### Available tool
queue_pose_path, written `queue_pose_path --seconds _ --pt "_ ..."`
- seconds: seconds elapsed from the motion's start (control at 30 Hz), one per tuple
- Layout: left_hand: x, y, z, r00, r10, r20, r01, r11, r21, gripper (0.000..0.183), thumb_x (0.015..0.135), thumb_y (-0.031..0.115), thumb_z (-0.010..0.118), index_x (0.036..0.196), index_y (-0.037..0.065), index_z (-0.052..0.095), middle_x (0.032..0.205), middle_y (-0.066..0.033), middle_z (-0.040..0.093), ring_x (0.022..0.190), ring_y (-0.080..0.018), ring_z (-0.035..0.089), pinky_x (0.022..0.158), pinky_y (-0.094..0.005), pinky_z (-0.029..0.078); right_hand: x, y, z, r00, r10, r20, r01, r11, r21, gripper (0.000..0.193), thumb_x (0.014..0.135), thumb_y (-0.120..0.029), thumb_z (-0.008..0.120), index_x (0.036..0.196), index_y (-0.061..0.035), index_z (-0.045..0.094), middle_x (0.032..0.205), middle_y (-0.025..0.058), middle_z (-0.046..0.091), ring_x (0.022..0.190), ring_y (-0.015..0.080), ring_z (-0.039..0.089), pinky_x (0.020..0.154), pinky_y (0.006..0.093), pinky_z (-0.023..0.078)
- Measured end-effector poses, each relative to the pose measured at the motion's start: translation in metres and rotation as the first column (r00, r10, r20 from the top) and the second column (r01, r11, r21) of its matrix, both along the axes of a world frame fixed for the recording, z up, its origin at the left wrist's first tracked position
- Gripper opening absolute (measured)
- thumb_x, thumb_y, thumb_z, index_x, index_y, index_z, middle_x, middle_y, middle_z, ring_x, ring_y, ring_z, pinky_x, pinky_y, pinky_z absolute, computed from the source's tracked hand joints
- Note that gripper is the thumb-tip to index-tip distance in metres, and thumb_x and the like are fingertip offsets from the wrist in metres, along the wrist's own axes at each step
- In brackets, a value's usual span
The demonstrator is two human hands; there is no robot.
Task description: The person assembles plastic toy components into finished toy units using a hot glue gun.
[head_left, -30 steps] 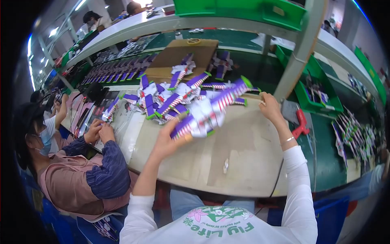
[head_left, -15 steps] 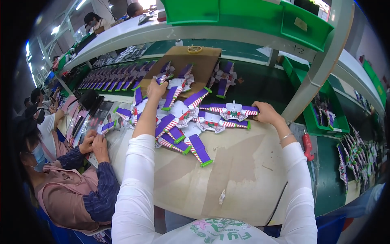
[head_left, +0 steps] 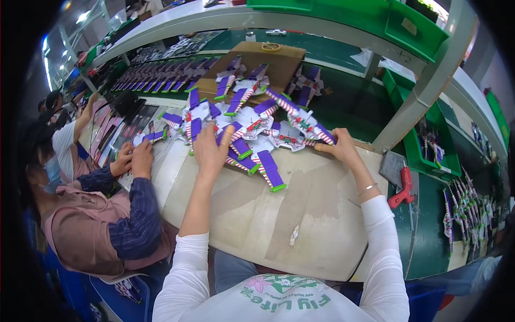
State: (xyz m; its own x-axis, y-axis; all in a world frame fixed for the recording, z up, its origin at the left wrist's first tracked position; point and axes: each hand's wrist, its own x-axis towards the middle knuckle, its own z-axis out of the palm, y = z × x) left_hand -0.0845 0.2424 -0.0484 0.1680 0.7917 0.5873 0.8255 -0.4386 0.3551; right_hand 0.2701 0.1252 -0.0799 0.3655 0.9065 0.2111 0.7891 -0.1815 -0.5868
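Note:
My right hand (head_left: 342,148) grips one end of a toy wing assembly (head_left: 303,121), with purple panels, red-and-white striped edges and a white middle. This piece slants, its other end pointing away to the far left, over the right side of a pile. My left hand (head_left: 210,149) is at the pile's near left side, thumb and fingers apart, holding nothing that I can see. Around it several similar winged pieces (head_left: 271,170) lie overlapping, some with bright green tips. More of them rest against a brown cardboard box (head_left: 289,65) behind the pile.
A co-worker (head_left: 96,225) at my left handles a similar wing piece (head_left: 153,137). On the right are a red glue gun (head_left: 403,189) and a green bin (head_left: 449,170) with parts. A white shelf post (head_left: 429,80) stands there. A small whitish scrap (head_left: 294,235) lies near me.
My left hand has come back from the pieces by the cardboard box to the pile's near side. The wing piece in my right hand has turned from level to slanting. My view has shifted slightly.

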Motion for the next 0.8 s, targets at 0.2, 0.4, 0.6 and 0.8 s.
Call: queue_pose_path --seconds 0.2,0.4,0.6,0.8 --pt "-0.014 -0.003 -0.016 0.966 -0.175 -0.189 0.166 0.984 -0.062 0.068 0.085 0.054 0.063 0.125 -0.001 0.055 0.107 -0.0212 0.059 0.094 -0.0361 0.059 0.076 -0.0461 0.046 -0.036 0.008 0.01 0.989 0.141 -0.041 -0.144 0.986 -0.088 0.081 0.054 -0.048 0.089 0.108 0.0017 0.053 0.103 0.0205 0.061 0.098 0.0326 0.06 0.083 0.0397 0.047" --pt "-0.025 0.008 -0.021 0.932 -0.362 -0.032 0.358 0.929 -0.095 0.062 0.086 0.048 0.064 0.125 0.0 0.054 0.105 -0.0189 0.056 0.095 -0.0385 0.06 0.076 -0.045 0.05 -0.056 -0.015 0.014 0.981 0.191 -0.048 -0.196 0.95 -0.244 0.109 0.056 -0.045 0.088 0.135 0.0072 0.036 0.116 0.0283 0.061 0.108 0.0376 0.061 0.092 0.0391 0.048" --pt "-0.031 -0.002 -0.008 0.901 -0.432 0.037 0.424 0.896 0.132 0.038 0.086 0.032 0.068 0.113 0.005 0.059 0.096 -0.0168 0.055 0.087 -0.0357 0.059 0.073 -0.044 0.048 -0.067 -0.07 0.03 0.987 0.14 0.073 -0.104 0.923 -0.372 0.087 0.062 -0.031 0.084 0.129 0.0047 0.042 0.113 0.0273 0.062 0.105 0.0397 0.061 0.089 0.0405 0.049" --pt "-0.061 -0.02 0.019 0.812 -0.486 0.323 0.474 0.872 0.121 0.017 0.096 0.016 0.056 0.1 0.0 0.06 0.079 -0.0185 0.058 0.071 -0.034 0.058 0.063 -0.0402 0.045 -0.037 -0.189 0.033 0.994 -0.104 0.021 0.106 0.97 -0.217 0.049 0.058 -0.025 0.083 0.093 0.0005 0.059 0.086 0.0201 0.065 0.082 0.0344 0.063 0.075 0.0407 0.049"
